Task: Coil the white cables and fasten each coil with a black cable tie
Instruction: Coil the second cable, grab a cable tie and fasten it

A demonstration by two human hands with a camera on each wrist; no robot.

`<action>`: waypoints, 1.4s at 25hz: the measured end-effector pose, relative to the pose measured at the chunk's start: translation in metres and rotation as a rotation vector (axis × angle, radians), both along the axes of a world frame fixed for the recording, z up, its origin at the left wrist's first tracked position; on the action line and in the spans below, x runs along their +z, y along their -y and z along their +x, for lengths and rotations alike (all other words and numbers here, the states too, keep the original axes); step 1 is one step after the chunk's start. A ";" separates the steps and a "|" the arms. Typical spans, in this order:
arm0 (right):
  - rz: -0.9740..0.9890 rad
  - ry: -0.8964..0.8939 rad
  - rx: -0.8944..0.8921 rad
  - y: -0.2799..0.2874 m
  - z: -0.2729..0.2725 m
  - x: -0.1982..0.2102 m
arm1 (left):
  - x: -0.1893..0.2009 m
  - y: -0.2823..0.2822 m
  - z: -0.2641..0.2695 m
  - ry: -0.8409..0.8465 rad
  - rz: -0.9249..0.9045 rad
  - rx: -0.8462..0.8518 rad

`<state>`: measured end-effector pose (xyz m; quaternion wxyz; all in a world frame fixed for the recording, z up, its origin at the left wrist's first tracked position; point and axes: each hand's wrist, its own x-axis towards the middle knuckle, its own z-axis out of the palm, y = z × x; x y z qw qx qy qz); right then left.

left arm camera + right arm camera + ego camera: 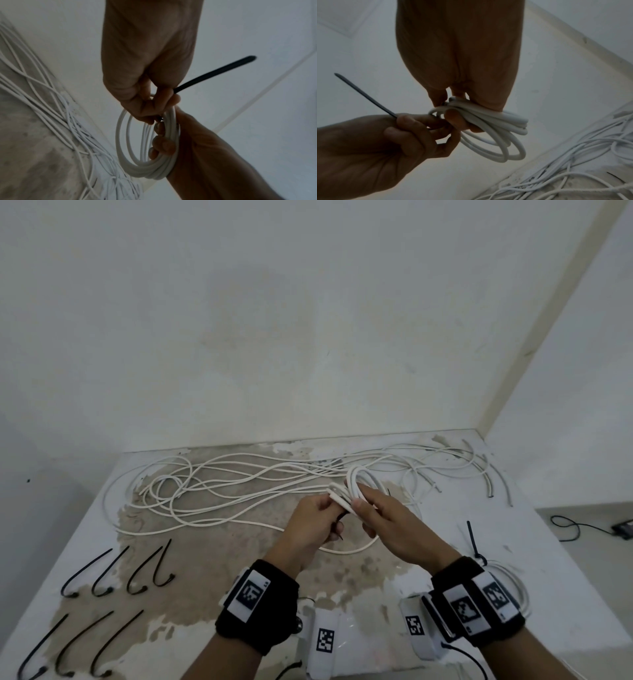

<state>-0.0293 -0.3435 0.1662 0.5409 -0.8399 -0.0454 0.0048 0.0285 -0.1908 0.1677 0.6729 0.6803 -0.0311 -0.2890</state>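
Table [102,525]: loose white cables [212,484] spread at back. Coil [356,487] held above it, R hand [387,522] gripping its strands. L hand [315,522] just beside, pinching black cable tie [214,73]; tie's tail points away from the coil, twd the person.

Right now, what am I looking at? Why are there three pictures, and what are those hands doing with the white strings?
These are a person's two hands, no robot. One camera sits on the head and looks down; one sits on each wrist, in the black bands, and looks along the hand. The right hand grips a coil of white cable. The left hand pinches a black cable tie beside the coil, to fasten it. On the table lie loose white cables, spare black ties and, by the right wrist, another coil with a tie on it.
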 end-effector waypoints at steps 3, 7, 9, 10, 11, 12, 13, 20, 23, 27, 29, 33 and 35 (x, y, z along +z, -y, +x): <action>0.042 -0.014 -0.015 0.003 0.000 0.003 | 0.009 0.000 -0.004 -0.132 -0.124 -0.029; 0.103 -0.059 -0.037 -0.001 -0.001 0.006 | 0.014 -0.004 -0.007 -0.200 -0.221 -0.024; 0.098 -0.057 -0.033 -0.003 -0.001 0.008 | 0.012 -0.007 -0.006 -0.199 -0.233 -0.018; 0.084 -0.051 -0.040 -0.003 -0.001 0.009 | 0.011 -0.008 -0.005 -0.215 -0.248 -0.025; 0.088 -0.047 -0.051 -0.004 0.000 0.011 | 0.011 -0.009 -0.005 -0.242 -0.275 -0.032; 0.114 -0.055 -0.064 -0.003 -0.001 0.015 | 0.010 -0.011 -0.004 -0.272 -0.310 -0.035; 0.160 -0.067 -0.066 -0.003 -0.001 0.017 | 0.009 -0.013 -0.005 -0.300 -0.348 -0.032; 0.155 -0.095 0.066 -0.012 -0.008 0.033 | -0.004 -0.015 -0.005 -0.299 -0.428 0.002; 0.026 -0.138 0.041 -0.016 -0.008 0.030 | -0.005 -0.015 -0.006 -0.273 -0.420 -0.009; -0.180 0.046 -0.046 -0.021 -0.011 0.023 | -0.002 -0.013 -0.006 -0.235 -0.407 -0.028; -0.165 0.082 -0.080 -0.022 -0.009 0.024 | 0.001 -0.012 -0.008 -0.244 -0.420 -0.027; -0.153 0.103 -0.075 -0.021 -0.003 0.025 | 0.001 -0.008 -0.014 -0.303 -0.487 0.032; -0.173 0.101 -0.073 -0.020 -0.002 0.024 | -0.001 -0.005 -0.015 -0.322 -0.509 0.073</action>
